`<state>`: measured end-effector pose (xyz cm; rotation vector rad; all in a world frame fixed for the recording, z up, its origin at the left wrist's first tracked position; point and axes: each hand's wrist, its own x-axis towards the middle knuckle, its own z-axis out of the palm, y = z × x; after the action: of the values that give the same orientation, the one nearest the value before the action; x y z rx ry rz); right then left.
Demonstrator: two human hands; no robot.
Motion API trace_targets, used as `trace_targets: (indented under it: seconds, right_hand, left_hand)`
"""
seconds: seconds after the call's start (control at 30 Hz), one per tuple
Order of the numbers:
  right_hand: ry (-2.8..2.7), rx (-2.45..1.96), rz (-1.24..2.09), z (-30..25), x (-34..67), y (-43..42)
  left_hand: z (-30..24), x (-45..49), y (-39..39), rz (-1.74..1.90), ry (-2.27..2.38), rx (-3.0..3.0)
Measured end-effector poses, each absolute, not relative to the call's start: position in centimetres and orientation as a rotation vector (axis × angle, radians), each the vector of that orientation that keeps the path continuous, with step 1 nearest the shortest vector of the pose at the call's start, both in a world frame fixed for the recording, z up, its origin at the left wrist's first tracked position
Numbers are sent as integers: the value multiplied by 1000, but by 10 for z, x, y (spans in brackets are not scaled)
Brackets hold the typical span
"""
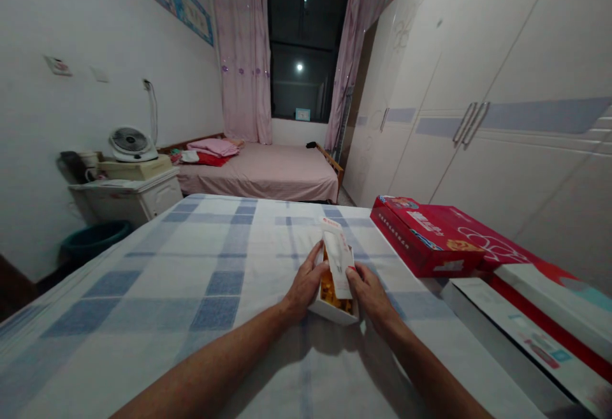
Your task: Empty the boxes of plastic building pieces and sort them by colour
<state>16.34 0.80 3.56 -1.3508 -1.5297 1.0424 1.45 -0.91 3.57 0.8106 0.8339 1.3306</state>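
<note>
Both hands are in on a small white carton (336, 279) sitting near the middle of a bed spread with a blue-and-white checked sheet (201, 279). The left hand (306, 285) wraps the carton's left side, thumb up along its edge near the raised flap, fingers curled round the wall. The right hand (370, 291) clamps the right side the same way, fingertips pressed against the flap's lower edge. So both sets of fingers are closed on the box — not on each other.

The carton's flap (337, 253) stands up, white with a red mark at the top, and inside the opening something orange-yellow shows; the light is dim, and what the contents are cannot be told for sure. The box's base appears to rest on the sheet, tilted slightly toward the person.

To the right, well apart from the hands, a flat red gift box (421, 234) lies on the bed, and nearer the camera a long white box (507, 336) with a red edge runs along the bed's right side. Beyond them — a wall of pale wardrobe doors (502, 87) with metal handles.

Farther back stands a second bed (268, 173) under a pink cover with folded pink bedding (213, 148) on it, pink curtains (243, 49) framing a dark window. At left, a small desk fan (130, 143) sits on a white bedside cabinet (129, 196), with a dark basin (93, 240) on the floor below.
</note>
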Motion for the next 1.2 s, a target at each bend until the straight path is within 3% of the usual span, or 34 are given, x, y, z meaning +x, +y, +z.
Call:
trace_targets:
  seconds: [0.27, 0.57, 0.87, 1.2]
  right_hand:
    - [-1573, -1372, 1058, 56, 148, 16]
    - [-1215, -987, 1751, 70, 118, 14]
    - [-1168, -980, 1829, 35, 111, 10]
    - [-1155, -1054, 1844, 30, 118, 10]
  left_hand:
    - [25, 3, -1, 1080, 368, 298]
    - [40, -39, -27, 1091, 213, 327]
    - [57, -143, -59, 1392, 757, 336]
    - [81, -256, -92, 1450, 1426, 460]
